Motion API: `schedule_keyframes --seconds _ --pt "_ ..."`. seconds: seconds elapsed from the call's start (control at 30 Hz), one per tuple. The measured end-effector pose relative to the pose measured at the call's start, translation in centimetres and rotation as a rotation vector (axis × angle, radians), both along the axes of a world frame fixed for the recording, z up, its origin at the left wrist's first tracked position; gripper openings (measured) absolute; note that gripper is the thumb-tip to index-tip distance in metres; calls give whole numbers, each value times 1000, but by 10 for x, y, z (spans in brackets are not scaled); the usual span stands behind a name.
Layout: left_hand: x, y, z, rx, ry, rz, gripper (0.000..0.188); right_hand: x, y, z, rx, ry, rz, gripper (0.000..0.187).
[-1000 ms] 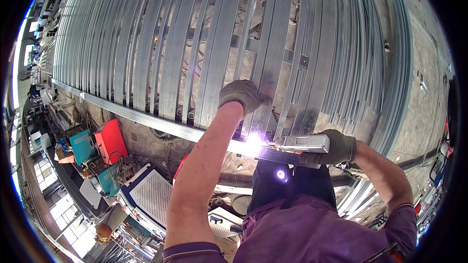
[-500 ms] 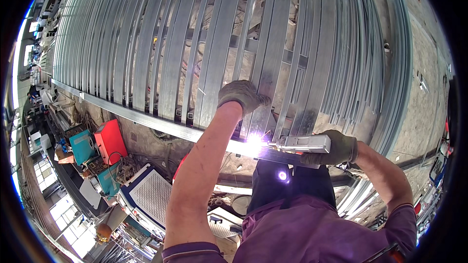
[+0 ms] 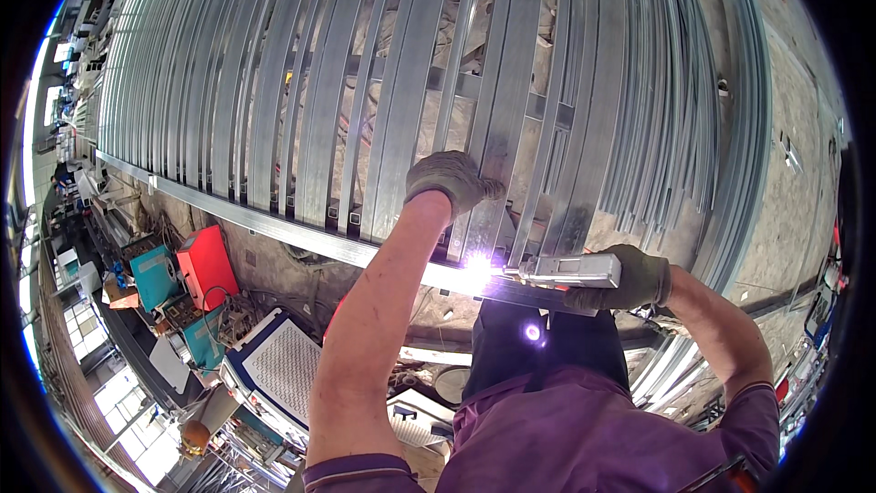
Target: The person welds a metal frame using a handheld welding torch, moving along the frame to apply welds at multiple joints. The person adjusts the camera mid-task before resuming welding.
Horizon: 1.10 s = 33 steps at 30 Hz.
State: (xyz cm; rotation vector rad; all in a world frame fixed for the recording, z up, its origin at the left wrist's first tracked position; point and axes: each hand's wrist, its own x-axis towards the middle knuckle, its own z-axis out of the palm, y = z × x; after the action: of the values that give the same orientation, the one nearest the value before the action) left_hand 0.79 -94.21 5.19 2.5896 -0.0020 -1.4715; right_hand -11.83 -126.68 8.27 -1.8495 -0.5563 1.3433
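My right hand (image 3: 636, 277), in a dark work glove, is closed round a grey, boxy welding gun (image 3: 572, 268). The gun's nozzle points left, and a bright white-violet glare (image 3: 477, 275) hides the spot at its tip. That glare lies where a wide galvanized steel tube (image 3: 502, 132) meets the long crosswise steel rail (image 3: 301, 236). Farther out, my gloved left hand (image 3: 447, 181) bears on the tubes with its fingers curled over them and its thumb toward the wide tube. Part of its grip is hidden under the glove.
Many parallel steel tubes (image 3: 319, 128) run away from me, with thinner loose bars (image 3: 671, 100) stacked at right. A red box (image 3: 207, 267) and a teal box (image 3: 153, 275) stand at left, near a white machine with a patterned top (image 3: 278, 370). Cables lie on the floor.
Both hands keep almost the same place. The glare at the nozzle has shifted very slightly and still burns.
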Motion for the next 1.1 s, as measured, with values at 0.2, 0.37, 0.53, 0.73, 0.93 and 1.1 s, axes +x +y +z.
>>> schedule_keyframes --seconds 0.2,0.37,0.53,0.73,0.93,1.1 --pt "-1 0 -2 -7 -24 -15 75 2 1 7 61 -46 -22 60" --pt "-1 1 -4 -2 0 -22 75 8 4 17 28 -30 21 62" --pt "0 0 0 -14 -18 -23 76 3 -2 11 33 -48 11 60" --pt "0 -1 1 -14 -4 -28 77 2 -5 10 12 -11 -10 61" --pt "-1 0 1 -17 -9 -26 74 1 -7 12 -8 2 -21 60" --pt "1 -1 1 -21 -9 -13 70 1 -8 14 -50 0 5 57"
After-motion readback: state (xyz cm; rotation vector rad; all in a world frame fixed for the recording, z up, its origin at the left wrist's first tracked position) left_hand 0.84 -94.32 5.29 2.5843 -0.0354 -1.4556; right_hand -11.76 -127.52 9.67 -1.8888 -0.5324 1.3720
